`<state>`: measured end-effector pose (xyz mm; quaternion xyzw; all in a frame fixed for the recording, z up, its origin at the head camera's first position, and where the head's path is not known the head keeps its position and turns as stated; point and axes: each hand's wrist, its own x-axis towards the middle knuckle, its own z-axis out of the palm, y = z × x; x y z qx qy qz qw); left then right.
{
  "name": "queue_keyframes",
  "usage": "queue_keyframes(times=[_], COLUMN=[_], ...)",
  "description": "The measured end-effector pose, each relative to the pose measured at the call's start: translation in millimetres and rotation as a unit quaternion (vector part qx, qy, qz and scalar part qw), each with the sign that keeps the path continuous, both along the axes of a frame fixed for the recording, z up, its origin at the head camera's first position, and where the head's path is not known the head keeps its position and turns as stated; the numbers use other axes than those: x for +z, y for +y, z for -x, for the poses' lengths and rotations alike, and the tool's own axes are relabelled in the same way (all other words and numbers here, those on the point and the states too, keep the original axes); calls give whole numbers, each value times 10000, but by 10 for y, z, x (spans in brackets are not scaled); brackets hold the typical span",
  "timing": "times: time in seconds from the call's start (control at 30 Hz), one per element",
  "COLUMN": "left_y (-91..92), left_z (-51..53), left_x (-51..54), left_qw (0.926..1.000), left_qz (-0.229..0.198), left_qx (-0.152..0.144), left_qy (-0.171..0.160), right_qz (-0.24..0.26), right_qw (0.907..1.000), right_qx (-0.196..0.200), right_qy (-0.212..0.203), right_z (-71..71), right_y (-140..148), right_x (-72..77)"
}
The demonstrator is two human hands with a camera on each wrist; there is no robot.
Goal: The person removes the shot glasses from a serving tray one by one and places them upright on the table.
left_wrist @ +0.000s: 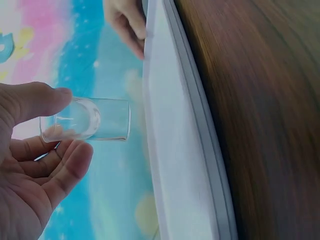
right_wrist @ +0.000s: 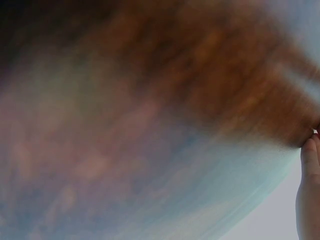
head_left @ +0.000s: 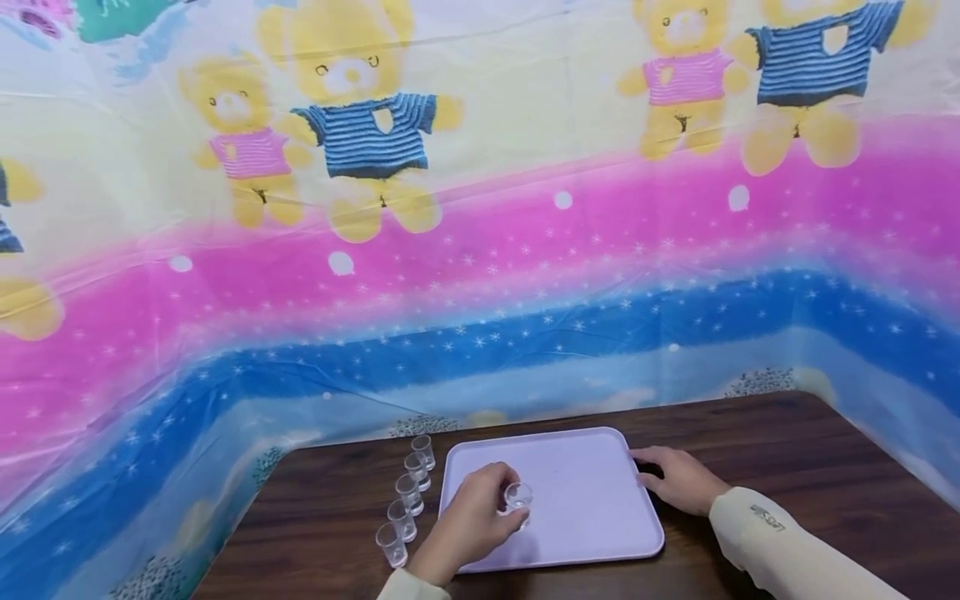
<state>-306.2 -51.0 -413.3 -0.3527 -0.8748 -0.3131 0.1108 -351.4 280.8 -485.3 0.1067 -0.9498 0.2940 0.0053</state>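
Note:
Over the left part of the pale lilac tray [head_left: 577, 500], my left hand [head_left: 472, 517] holds a small clear shot glass [head_left: 518, 495] between thumb and fingers. The left wrist view shows this shot glass [left_wrist: 112, 119] apart from the tray's surface [left_wrist: 175, 130], with the thumb on one side and the fingertips on the other. At the tray's right edge, my right hand [head_left: 681, 479] touches the rim with fairly straight fingers. Only part of that hand [right_wrist: 310, 195] shows in the right wrist view, which is mostly blurred.
Several more clear shot glasses [head_left: 409, 492] stand upright in a row on the dark wooden table [head_left: 330, 500], left of the tray. Behind the table hangs a printed cloth [head_left: 487, 250] with teddy bears and pink and blue bands.

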Motion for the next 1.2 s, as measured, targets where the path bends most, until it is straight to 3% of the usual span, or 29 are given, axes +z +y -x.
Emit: queue_keyframes(times=[0.2, 0.43, 0.6, 0.93, 1.2], left_y=[-423, -982, -1280, -1394, -1438], left_z=[-132, -344, -417, -358, -338], left_x=[44, 92, 43, -106, -151], left_qw=[9995, 9982, 9933, 9756, 9698], left_qz=[-84, -139, 140, 386, 531], left_qx=[177, 567, 996, 1648, 1917], left_qy=[258, -110, -566, -1398, -1413], right_qz=[-23, -29, -10, -119, -90], right_qw=[10000, 10000, 10000, 9999, 9999], right_qx=[-50, -26, 9, -58, -71], right_qy=[-63, -9, 53, 56, 15], right_z=[6, 9, 1, 0, -11], right_y=[11, 54, 105, 149, 92], right_x=[-21, -22, 11, 6, 5])
